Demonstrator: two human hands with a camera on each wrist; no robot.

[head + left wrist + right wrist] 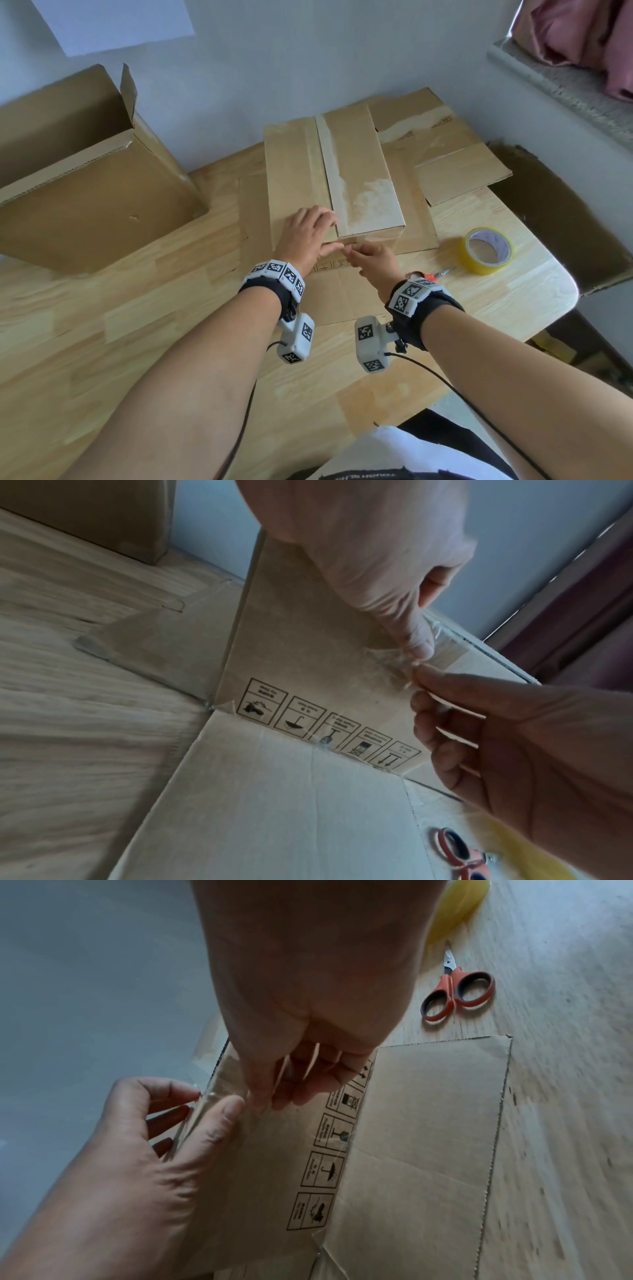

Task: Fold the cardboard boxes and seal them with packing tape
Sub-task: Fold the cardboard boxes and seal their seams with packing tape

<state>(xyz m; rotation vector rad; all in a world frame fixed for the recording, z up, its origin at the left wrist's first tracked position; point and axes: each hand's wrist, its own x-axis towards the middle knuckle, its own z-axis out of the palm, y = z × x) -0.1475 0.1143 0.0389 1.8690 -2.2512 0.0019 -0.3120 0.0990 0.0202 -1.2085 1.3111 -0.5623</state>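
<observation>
Box (332, 178) mid-bench, toward far edge, flaps closed. Left hand (306, 236) spread over its near top edge; right hand (371, 262) fingers (445, 681) pinching clear tape (383, 666) end against front face. Tape roll (488, 250), scissors (457, 993) near right edge.

Person: bare forearms; black wrist straps (265, 289) carrying white marker-coded blocks (297, 337), thin black cables (455, 392); white top (394, 455), dark printed hem.

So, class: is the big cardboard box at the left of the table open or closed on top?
Open. In the head view the big box has its top flaps standing up, with the shadowed inside showing and no tape across them.
</observation>
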